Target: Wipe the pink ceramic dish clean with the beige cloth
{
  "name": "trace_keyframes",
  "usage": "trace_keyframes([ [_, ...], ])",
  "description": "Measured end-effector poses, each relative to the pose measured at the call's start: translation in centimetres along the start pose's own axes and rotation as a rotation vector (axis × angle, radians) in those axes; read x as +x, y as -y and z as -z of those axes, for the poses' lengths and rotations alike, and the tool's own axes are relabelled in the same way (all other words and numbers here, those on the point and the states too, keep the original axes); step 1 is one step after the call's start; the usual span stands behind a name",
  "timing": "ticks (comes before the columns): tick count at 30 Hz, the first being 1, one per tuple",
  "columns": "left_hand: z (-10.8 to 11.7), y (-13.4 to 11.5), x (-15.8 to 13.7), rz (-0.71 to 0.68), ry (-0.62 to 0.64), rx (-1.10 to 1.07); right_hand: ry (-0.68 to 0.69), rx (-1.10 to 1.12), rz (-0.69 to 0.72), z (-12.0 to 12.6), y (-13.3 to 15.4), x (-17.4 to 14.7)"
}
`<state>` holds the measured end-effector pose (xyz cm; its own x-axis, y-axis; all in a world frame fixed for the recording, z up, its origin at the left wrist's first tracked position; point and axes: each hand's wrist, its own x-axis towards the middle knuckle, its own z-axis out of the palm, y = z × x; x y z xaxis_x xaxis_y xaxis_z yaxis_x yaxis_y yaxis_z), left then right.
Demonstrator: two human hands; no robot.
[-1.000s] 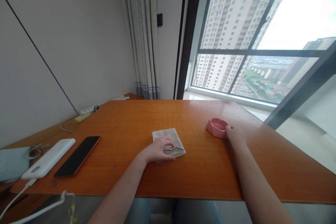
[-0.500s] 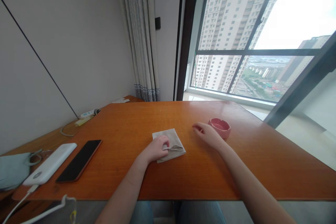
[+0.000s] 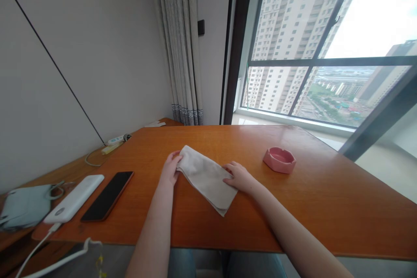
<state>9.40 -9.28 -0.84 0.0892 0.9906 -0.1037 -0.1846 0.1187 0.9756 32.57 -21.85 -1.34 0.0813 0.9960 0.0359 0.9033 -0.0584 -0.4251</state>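
A pale grey folded cloth [image 3: 205, 173] lies slantwise on the wooden table [image 3: 260, 221], now a long strip with its near corner toward the table's front edge. My left hand [image 3: 170, 168] pinches the cloth's far left end between thumb and fingers. At its right side, my right hand [image 3: 239, 176] has fingers and thumb closed on the upper right edge. A pink hexagonal ashtray [image 3: 279, 160] stands to the right, apart from my right hand.
On the left lie a black phone [image 3: 108, 196], a white power bank [image 3: 74, 199] with a cable [image 3: 39, 245], and a pale blue pouch [image 3: 26, 206]. A power strip [image 3: 116, 140] sits by the wall. A curtain [image 3: 184, 52] and window [image 3: 309, 61] are beyond the table.
The cloth has gone from a small folded square to a longer strip. My left hand moved to its far left end; my right hand came from beside the ashtray onto its right edge.
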Motion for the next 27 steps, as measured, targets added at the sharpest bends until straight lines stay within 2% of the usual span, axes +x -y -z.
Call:
trace_keyframes([
  [2, 0.8, 0.2, 0.8, -0.056, -0.082, 0.176, 0.074, -0.029, -0.080, 0.6, -0.5, -0.1],
  [5, 1.0, 0.9, 1.1, -0.185, -0.076, 0.585, 0.151, -0.073, -0.146, 1.3, -1.2, 0.2],
  [6, 0.9, 1.2, 1.0, -0.201, -0.046, 0.676, 0.121, -0.092, -0.157, 1.4, -1.5, 0.3],
  [8, 0.6, 1.5, 0.5, -0.211, -0.008, 0.805, -0.055, -0.140, -0.189, 1.5, -2.1, 0.6],
  [10, 0.3, 1.6, -0.1, -0.246, -0.032, 0.977, -0.260, -0.176, -0.230, 1.5, -2.7, 0.9],
  [11, 0.2, 1.5, -0.4, -0.269, -0.054, 1.086, -0.321, -0.178, -0.254, 1.5, -3.0, 0.9],
  [13, 0.2, 1.3, -0.8, -0.280, -0.076, 1.265, -0.284, -0.148, -0.313, 1.4, -3.4, 0.9],
  [16, 0.5, 1.2, -1.0, -0.170, 0.001, 1.352, -0.098, -0.099, -0.408, 1.4, -3.6, 0.7],
  [18, 0.7, 1.3, -0.8, -0.116, 0.058, 1.378, -0.031, -0.094, -0.425, 1.3, -3.6, 0.6],
  [23, 0.8, 1.7, -0.3, -0.192, 0.063, 1.397, 0.030, -0.039, -0.338, 1.3, -3.5, 0.5],
  [27, 0.6, 1.5, -0.4, -0.181, 0.053, 1.383, 0.081, -0.047, -0.354, 2.1, -3.3, -0.3],
])
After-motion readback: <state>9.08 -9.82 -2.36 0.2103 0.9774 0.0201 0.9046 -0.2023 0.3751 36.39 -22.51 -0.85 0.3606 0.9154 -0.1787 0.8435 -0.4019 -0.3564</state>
